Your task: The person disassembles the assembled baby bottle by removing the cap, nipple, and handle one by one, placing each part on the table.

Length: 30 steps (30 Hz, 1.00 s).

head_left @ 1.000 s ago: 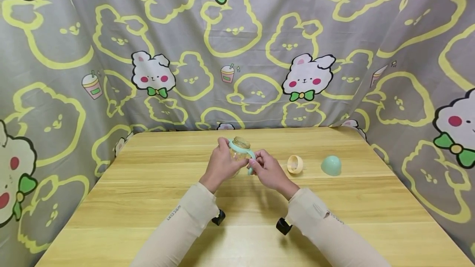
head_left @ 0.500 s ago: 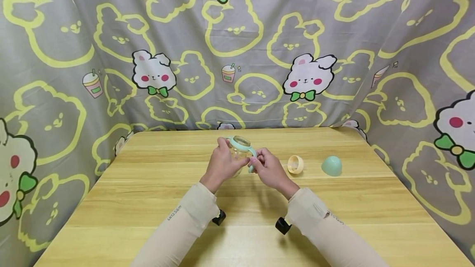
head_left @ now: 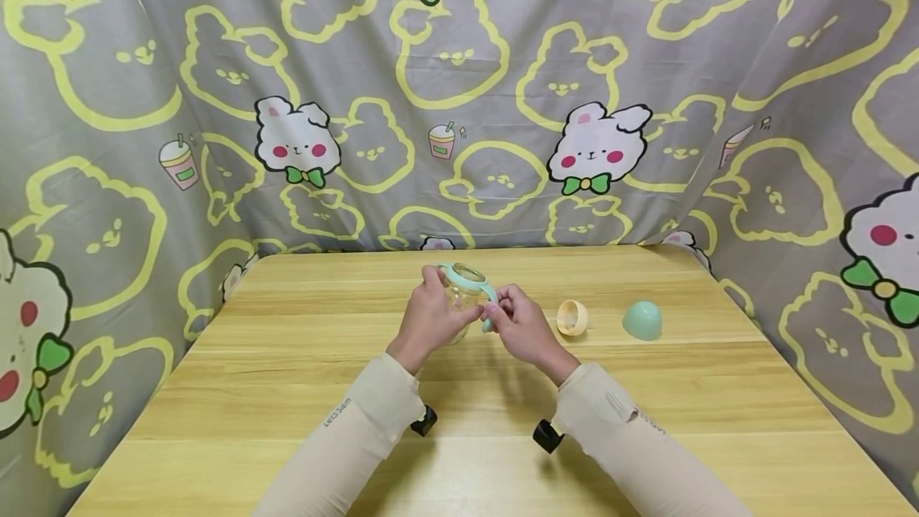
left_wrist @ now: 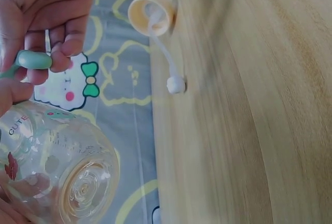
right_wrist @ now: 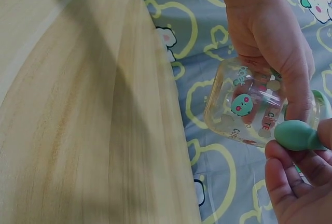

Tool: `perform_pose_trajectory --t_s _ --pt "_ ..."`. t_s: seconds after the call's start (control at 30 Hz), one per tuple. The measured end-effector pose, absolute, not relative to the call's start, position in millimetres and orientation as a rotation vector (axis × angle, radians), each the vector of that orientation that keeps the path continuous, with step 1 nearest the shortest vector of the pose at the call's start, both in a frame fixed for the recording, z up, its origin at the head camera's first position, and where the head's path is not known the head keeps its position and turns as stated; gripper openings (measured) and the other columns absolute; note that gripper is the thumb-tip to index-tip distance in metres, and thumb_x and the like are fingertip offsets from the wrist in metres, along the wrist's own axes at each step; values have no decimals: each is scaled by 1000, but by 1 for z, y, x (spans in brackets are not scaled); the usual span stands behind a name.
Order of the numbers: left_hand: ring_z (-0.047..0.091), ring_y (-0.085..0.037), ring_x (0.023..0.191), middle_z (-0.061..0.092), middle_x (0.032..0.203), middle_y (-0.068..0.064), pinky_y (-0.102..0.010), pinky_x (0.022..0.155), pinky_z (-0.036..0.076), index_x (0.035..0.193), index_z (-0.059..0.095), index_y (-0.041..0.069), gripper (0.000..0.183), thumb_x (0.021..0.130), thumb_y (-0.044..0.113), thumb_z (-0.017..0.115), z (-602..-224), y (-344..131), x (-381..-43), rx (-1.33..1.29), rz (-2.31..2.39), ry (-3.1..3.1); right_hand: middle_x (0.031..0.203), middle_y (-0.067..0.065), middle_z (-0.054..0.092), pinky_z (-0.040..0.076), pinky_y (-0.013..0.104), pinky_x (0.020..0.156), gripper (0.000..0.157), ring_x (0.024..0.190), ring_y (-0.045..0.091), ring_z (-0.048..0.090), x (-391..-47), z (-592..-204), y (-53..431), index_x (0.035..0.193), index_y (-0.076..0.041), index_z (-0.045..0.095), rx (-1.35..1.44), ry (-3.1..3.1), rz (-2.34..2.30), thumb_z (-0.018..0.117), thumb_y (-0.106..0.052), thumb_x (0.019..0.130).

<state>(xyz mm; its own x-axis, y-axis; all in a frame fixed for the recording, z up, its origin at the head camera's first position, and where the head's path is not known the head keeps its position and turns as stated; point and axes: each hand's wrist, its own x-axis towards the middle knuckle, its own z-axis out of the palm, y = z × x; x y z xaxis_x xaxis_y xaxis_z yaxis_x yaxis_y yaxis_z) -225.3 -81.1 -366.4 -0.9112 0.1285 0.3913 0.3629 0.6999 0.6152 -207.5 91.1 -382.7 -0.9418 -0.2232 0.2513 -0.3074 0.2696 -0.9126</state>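
A clear baby bottle [right_wrist: 251, 105] with printed pictures is off the table, tilted, its round base visible in the left wrist view. My left hand [head_left: 429, 316] grips its body. Around the bottle's neck sits a mint-green handle ring [head_left: 464, 281]; the neck opening shows above it, without a lid. My right hand [head_left: 524, 331] pinches the rounded end of one green handle [right_wrist: 294, 135] between thumb and fingers. The handle on the far side is mostly hidden by my left hand.
On the wooden table [head_left: 301, 373], right of my hands, lies a cream bottle collar [head_left: 580, 319] with a clear straw ending in a white weight [left_wrist: 176, 84]. Farther right sits a mint-green dome cap [head_left: 642, 321]. A patterned curtain [head_left: 495, 206] hangs behind the table.
The green handle ring now sits closer to the bottle's rim, and the opening tips slightly to the right. Both hands keep their hold almost in place.
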Motion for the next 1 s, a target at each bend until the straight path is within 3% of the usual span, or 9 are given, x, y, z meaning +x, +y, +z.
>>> perform_pose_trajectory --t_s 0.23,0.8,1.0 --pt "57 -22 65 56 80 -12 -36 60 49 110 37 3 70 71 36 84 -366 -81 -225 -371 -1039 -2593 81 5 62 52 31 70 6 74 16 61 -209 -384 91 102 -1 51 558 -2405 1722 49 -7 100" --pt "59 -21 63 57 77 -12 -33 55 49 105 37 4 66 68 30 85 -369 -83 -225 -359 -1063 -2610 91 13 66 52 39 74 10 78 20 62 -212 -374 103 105 -1 49 456 -2397 1752 46 -10 102" --pt "58 -21 61 56 75 -12 -33 55 49 105 37 4 66 69 31 85 -369 -85 -224 -349 -1053 -2616 90 9 66 52 34 75 10 79 20 63 -212 -375 105 106 -2 50 442 -2412 1720 47 -11 102"
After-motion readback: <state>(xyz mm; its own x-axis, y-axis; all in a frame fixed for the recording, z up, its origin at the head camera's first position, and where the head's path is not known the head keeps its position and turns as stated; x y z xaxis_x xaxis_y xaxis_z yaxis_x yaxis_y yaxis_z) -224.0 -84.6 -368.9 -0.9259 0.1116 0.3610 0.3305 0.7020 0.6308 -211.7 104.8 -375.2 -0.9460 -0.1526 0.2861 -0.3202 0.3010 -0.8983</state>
